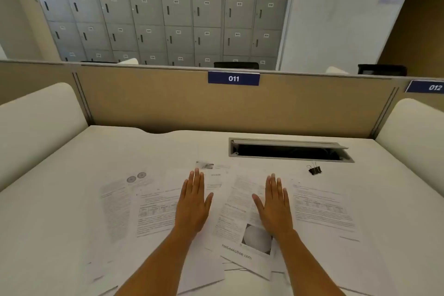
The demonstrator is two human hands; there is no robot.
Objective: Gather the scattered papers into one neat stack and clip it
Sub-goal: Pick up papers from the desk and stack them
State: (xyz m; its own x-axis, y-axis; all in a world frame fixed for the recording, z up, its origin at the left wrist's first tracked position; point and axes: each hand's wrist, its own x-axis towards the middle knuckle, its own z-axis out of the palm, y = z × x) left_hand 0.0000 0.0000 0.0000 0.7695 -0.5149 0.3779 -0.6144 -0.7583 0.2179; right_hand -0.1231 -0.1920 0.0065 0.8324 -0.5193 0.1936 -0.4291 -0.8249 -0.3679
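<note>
Across the white counter (60, 199) the papers (324, 206) lie in a loose, overlapping spread, some skewed and a few hanging toward the near edge, so the gathering looks barely begun. Your left hand (193, 206) and right hand (276, 209) lie palm-down on the middle sheets, near each other. The fingers (197, 180) of both are straight and released, grasping nothing. To do this step well, I judge you should work from the outside in. Slide each hand out to the far sheets, press lightly, and draw them toward the centre so they ride over one another rather than crumple. Then lift the pile and tap its edges square on the counter. The binder clip (314, 170) sits apart from the papers, beyond your right fingertips and off to their right. It lies just in front of the open cable hatch (288, 150) and touches neither hand.
</note>
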